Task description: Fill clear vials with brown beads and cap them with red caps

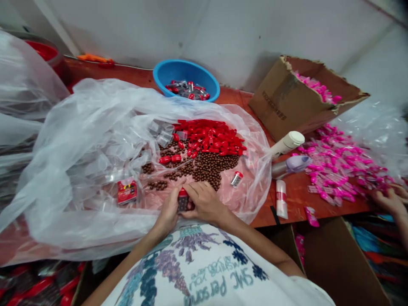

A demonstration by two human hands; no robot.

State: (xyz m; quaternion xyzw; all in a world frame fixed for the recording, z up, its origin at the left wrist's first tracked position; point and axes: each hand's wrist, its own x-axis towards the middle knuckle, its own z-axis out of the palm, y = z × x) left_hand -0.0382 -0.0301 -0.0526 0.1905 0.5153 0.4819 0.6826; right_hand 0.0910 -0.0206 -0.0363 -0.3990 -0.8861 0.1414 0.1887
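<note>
The left hand [168, 212] and right hand [205, 202] are both curled tight around one little tube [182, 200] with a red cap, just below the brown ball pile [212, 166]. If the little tube tips or slips, balls could spill and roll away.
</note>
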